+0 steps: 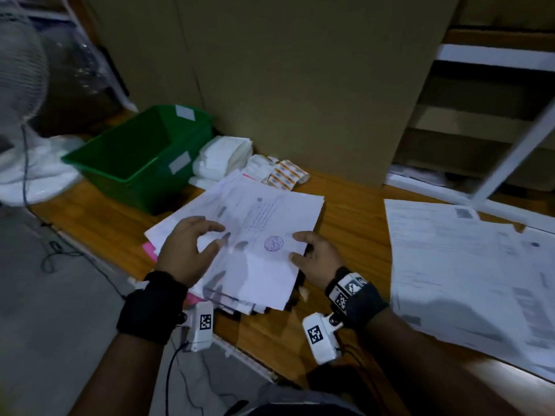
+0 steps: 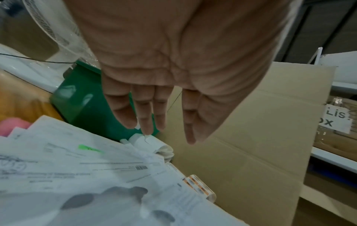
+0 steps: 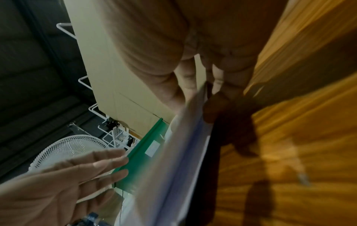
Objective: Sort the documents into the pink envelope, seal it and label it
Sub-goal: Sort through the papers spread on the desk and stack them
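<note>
Landmark: green bin (image 1: 141,157).

Cardboard sheet (image 1: 288,79) stands upright behind and to the right of the bin, against the desk's back edge. Desk (image 1: 354,235) is wood-topped and carries the bin at its back left corner. White fan (image 1: 21,73) is left of the bin, off the desk. Loose sheets (image 1: 468,271) are spread well to the right of the bin, at the desk's right end.

Documents (image 1: 255,235), a fanned stack, sit just in front-right of the bin, the near end overhanging the desk's front edge. Top sheet has a round purple stamp (image 1: 273,243). Pink envelope (image 1: 148,250) lies under the stack; only slivers of pink show at the left edge and far corner, so whether it is sealed can't be told.

Folded white stuff (image 1: 222,157) touches the bin's right side. Orange-striped label strip (image 1: 285,172) is just right of that.

Left hand (image 1: 186,250) is over the stack's left side, front of the bin; grip spread, fingers straight and slack, holding nothing. Wrist view shows it clear above the paper. Right hand (image 1: 318,259) is at the stack's right edge; grip pinching the documents, thumb on top, fingers (image 3: 214,107) underneath.
</note>
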